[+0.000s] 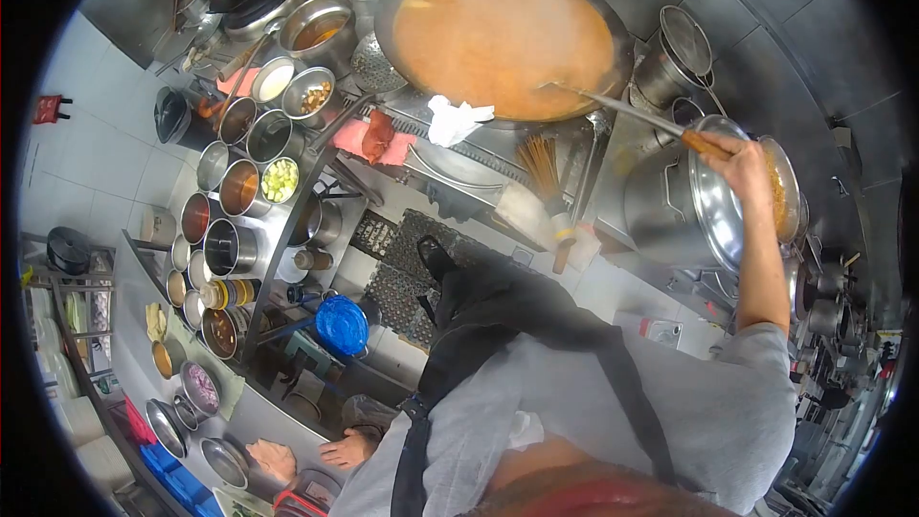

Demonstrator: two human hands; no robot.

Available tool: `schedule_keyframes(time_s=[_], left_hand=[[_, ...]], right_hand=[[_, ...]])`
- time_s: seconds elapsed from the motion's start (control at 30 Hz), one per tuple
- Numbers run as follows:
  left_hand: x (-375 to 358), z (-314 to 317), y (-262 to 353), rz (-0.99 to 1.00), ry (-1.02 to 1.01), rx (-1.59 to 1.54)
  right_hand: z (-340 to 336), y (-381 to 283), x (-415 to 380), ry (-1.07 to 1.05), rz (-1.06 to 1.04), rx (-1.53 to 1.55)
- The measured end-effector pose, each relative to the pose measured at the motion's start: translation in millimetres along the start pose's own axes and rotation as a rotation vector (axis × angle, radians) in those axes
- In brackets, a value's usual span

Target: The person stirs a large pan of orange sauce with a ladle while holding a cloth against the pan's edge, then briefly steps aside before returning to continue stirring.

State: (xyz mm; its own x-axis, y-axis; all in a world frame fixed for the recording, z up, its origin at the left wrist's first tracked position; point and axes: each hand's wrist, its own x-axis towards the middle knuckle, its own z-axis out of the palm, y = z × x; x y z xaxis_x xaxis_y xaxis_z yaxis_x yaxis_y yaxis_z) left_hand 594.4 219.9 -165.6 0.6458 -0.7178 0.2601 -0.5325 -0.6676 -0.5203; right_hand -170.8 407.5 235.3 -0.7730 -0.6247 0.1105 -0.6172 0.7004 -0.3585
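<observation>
My right hand (744, 168) is wrapped round the wooden grip of a long-handled ladle (639, 113). Its metal shaft slopes down over the rim of a huge wok (624, 62), and the head is sunk in steaming orange-brown broth (503, 38). Under my right forearm stands a large steel pot with a shiny lid (713, 196). Low in the view, close beside my grey shirt, my left hand (349, 447) lies with fingers spread on the edge of the steel counter (297, 440). A pale tan lump (273, 460) is just left of those fingers.
A bamboo brush (542, 168), white cloth (459, 122) and pink cloth (369, 139) lie along the stove front. Pots of sauces and a bowl of chopped green pieces (280, 180) crowd the left shelf. A blue basin (342, 325) and black rubber mat (397, 292) are below.
</observation>
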Motion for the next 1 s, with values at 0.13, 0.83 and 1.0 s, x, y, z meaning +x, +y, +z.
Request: schedule_keyframes(time_s=[0.13, 0.83, 1.0], left_hand=[[0.2, -13.4, 0.7, -0.009, -0.06, 0.027], [-0.1, -15.4, -8.9, 0.082, -0.086, -0.085], [-0.6, -13.2, -7.8, 0.07, -0.091, -0.115]], right_hand=[[52.0, -5.3, 8.2, -0.014, -0.065, 0.017], [201.0, -88.4, 205.0, -0.022, 0.075, -0.158], [182.3, -50.1, 220.3, 0.063, 0.109, -0.212]])
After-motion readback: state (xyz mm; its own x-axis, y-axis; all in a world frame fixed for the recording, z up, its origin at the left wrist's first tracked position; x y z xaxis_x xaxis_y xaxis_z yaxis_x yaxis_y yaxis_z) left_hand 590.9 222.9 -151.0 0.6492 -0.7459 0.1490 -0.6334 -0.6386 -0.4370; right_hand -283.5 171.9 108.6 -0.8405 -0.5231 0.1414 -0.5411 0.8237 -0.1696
